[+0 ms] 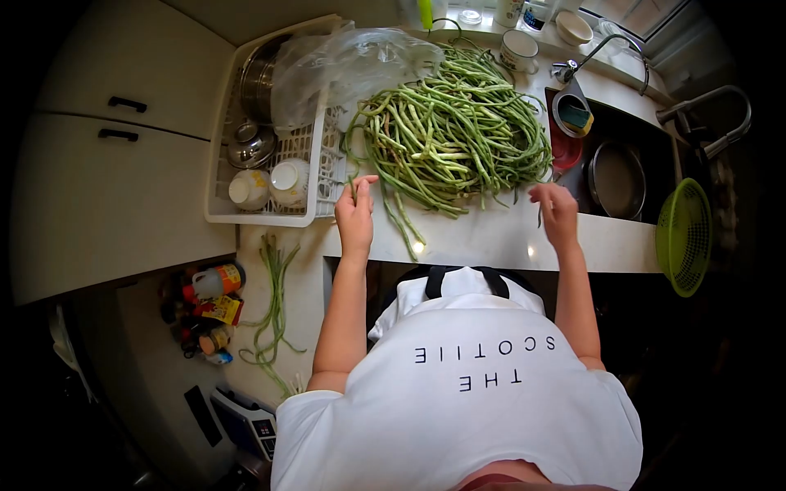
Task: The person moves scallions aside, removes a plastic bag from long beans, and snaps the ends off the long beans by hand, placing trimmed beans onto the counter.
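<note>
A large heap of long green beans [458,131] lies on the white counter in front of me. My left hand [354,214] is at the heap's left lower side, its fingers closed round a green bean whose end shows above them. On the right, my right hand [557,209] is just below the heap's right edge, fingers curled together, with a short thin dark green piece hanging from them. A few bean ends trail from the heap between my hands. A smaller bunch of long beans [276,303] lies on the counter to the left.
A white dish rack [313,176] with bowls and pots stands at the left, a plastic bag [352,61] over it. The sink [655,155] holds a round pan [616,180]. A green basket [684,237] is at the right; bottles [217,282] are at lower left.
</note>
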Demonstrator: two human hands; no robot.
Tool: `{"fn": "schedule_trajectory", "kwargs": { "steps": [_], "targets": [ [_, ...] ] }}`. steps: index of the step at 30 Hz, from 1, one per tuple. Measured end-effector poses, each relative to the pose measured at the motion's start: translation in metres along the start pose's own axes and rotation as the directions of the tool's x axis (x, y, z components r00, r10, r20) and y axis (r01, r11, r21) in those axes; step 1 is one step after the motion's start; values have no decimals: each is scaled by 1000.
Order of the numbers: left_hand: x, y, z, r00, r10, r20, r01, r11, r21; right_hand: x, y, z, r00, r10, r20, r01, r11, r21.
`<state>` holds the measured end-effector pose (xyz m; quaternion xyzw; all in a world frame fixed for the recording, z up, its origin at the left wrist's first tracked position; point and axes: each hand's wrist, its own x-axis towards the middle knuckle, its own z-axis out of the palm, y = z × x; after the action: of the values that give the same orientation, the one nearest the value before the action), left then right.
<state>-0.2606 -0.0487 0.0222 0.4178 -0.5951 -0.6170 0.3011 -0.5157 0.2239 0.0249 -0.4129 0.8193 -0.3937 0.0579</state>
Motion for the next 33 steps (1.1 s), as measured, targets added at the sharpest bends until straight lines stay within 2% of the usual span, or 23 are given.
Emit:
{"fn": "schedule_trajectory", "kwargs": {
  "steps": [1,2,3,4,5,6,7,8,10,13,14,16,17,19,20,22,23,25,26,28,30,32,33],
  "targets": [
    [5,-8,-2,995,94,34,-98,981,168,5,-15,6,1000,0,-1,0,1000,-1],
    [5,-16,-5,995,95,33,-99,981,168,9,-29,11,999,-36,10,36,999,37],
    [2,-15,-7,995,22,100,-69,865,497,11,-38,16,997,-74,20,72,994,77],
    [-1,-13,-8,989,-69,134,-59,641,765,12,-44,20,997,-77,20,75,994,78],
    [-7,-12,-7,970,-186,158,-39,520,853,13,-47,22,991,-120,53,115,990,80],
    [-13,-22,-9,970,-186,156,-37,521,853,15,-49,23,983,-162,87,155,984,82],
    [-21,-41,-14,943,-64,328,-253,503,827,14,-51,23,979,-174,109,164,982,96],
    [-28,-56,-17,870,51,491,-457,457,763,13,-52,24,979,-175,109,164,982,96],
    [-39,-62,-12,861,1,508,-456,442,772,10,-53,25,976,-67,207,26,981,193],
    [-44,-62,-13,789,79,610,-586,397,706,7,-52,29,977,-92,195,56,982,182],
    [-43,-61,-13,790,79,607,-584,396,709,6,-53,30,976,-94,196,57,981,185],
    [-38,-40,-6,834,176,523,-532,508,677,7,-54,32,971,-43,234,-17,969,247],
    [-35,-27,-2,831,177,527,-536,504,677,9,-57,33,972,-42,229,-17,968,250],
    [-32,11,9,904,263,337,-413,740,531,12,-69,35,960,38,276,-156,895,419],
    [-34,28,14,901,266,342,-419,737,530,15,-77,37,962,40,270,-155,894,420],
    [-35,59,28,838,408,362,-529,771,356,25,-97,39,968,-144,206,22,867,498],
    [-37,70,35,814,435,385,-556,775,300,30,-110,37,971,-141,195,27,869,494],
    [-40,82,44,783,467,411,-594,758,269,38,-133,30,967,-87,241,-140,608,781],
    [-43,88,48,758,492,427,-622,744,246,40,-136,28,970,-81,229,-133,610,781],
    [-50,99,55,757,486,436,-614,757,222,44,-139,25,967,-73,244,-183,465,866],
    [-56,107,58,828,385,408,-504,830,240,46,-138,17,970,-86,226,-158,479,863],
    [-52,106,56,833,392,390,-502,832,236,50,-137,8,966,-227,121,100,763,639],
    [-49,106,54,793,467,391,-581,773,254,51,-137,5,967,-226,118,101,764,637]
  ]
}}
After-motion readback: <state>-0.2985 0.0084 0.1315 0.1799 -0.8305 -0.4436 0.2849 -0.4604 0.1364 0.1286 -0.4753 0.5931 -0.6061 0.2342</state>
